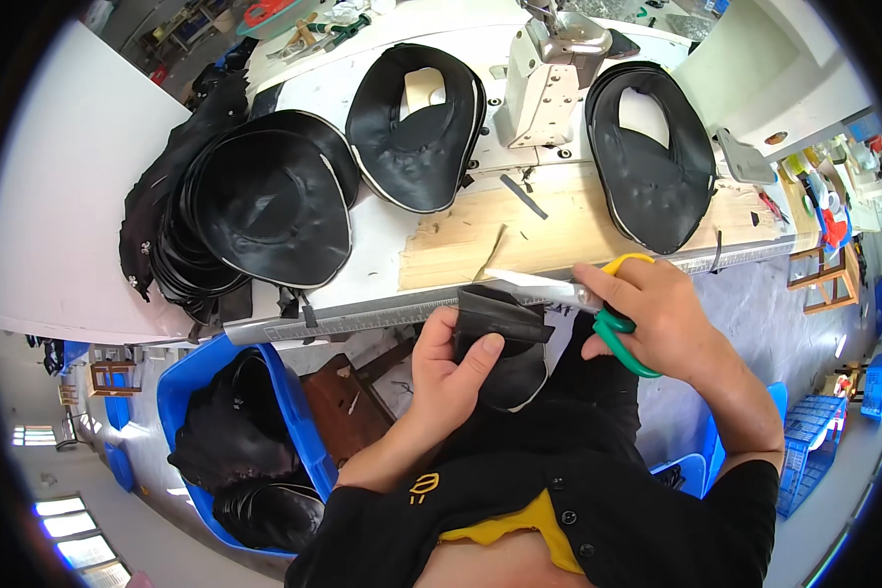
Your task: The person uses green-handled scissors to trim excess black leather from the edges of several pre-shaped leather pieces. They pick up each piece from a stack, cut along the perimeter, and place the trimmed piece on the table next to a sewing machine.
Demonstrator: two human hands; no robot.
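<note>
My left hand (439,377) is closed on a folded black leather piece (500,318), thumb on top, at the table's front edge. The lower part of the piece hangs over my lap and has a pale edge. My right hand (661,318) grips scissors (617,343) with one yellow and one green handle loop. Their blades point left, just above the piece's upper edge; whether they touch it I cannot tell. A thin light strip (493,250) sticks up beside the blade tips.
Stacked black leather pieces (274,211) lie at the left, with two more oval stacks (402,171) (657,196) beside a sewing machine (539,98). A ruler (363,321) runs along the front edge. Below left stands a blue bin (309,431) holding black pieces.
</note>
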